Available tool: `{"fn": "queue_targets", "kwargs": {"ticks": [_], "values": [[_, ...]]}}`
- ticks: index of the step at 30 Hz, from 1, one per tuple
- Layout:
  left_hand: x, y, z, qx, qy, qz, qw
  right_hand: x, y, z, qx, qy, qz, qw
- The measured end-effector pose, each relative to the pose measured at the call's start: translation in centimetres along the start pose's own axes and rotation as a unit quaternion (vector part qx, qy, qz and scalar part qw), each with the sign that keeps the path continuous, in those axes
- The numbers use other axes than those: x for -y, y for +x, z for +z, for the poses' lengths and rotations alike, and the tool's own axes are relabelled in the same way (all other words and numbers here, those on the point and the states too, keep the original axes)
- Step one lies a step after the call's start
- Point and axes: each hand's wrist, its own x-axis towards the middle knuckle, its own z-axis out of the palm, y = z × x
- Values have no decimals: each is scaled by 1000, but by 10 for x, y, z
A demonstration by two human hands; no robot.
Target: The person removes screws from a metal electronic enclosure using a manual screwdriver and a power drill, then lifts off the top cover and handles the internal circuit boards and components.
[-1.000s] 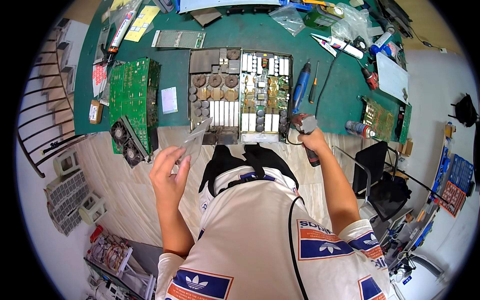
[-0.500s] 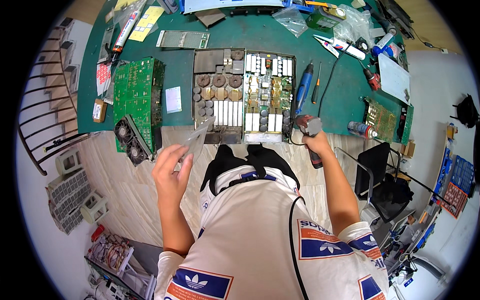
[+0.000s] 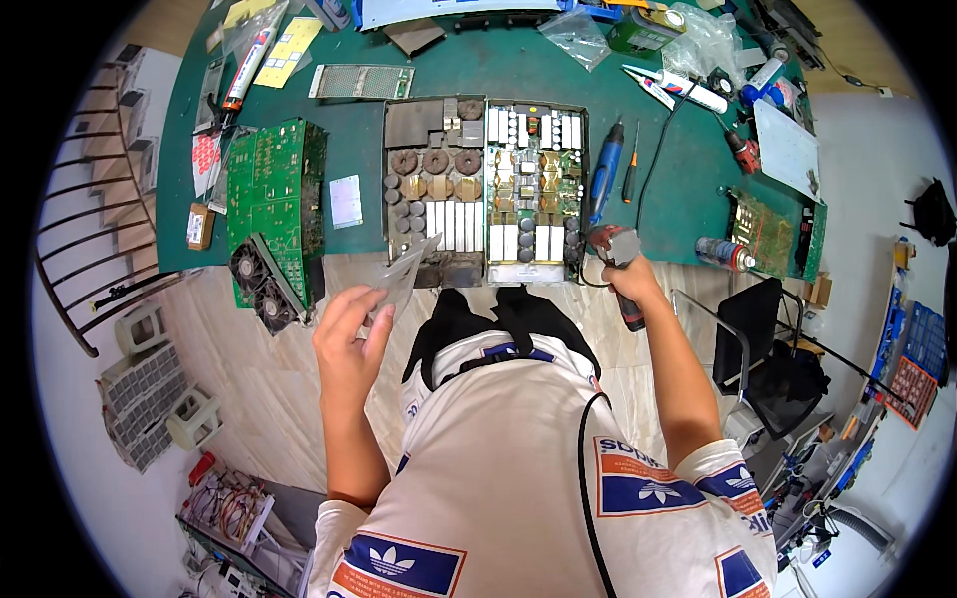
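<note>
My left hand pinches a clear plastic bag just off the table's front edge; its contents are too faint to make out. In my right hand is a red and black cordless drill, gripped by its handle near the front edge. Between the hands lie two open units side by side: a dusty brown circuit module on the left and a cleaner circuit module on the right. Left of them stands a green circuit board with black fans at its near end.
Right of the modules lie a blue electric screwdriver and an orange-handled screwdriver. A spray can sits at the right edge beside another circuit board. A black chair stands right of me. Tubes and plastic bags clutter the green table's far side.
Both hands have shifted very slightly to the right, still holding the bag and the drill. The view has also moved a little; the table things lie as before.
</note>
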Motion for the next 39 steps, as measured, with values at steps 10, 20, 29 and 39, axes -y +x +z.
{"fn": "queue_targets", "kwargs": {"ticks": [10,20,29,39], "values": [[3,-4,0,-2,8,2,1000,4,1,3,-3,-72,5,997],[7,-5,1,-4,3,16,1000,8,6,-1,-22,-124,-51,991],[9,-8,1,-8,6,13,1000,10,3,-1,-12,-57,1,998],[8,-7,-1,-7,8,17,1000,5,3,-2,-11,-63,4,998]]}}
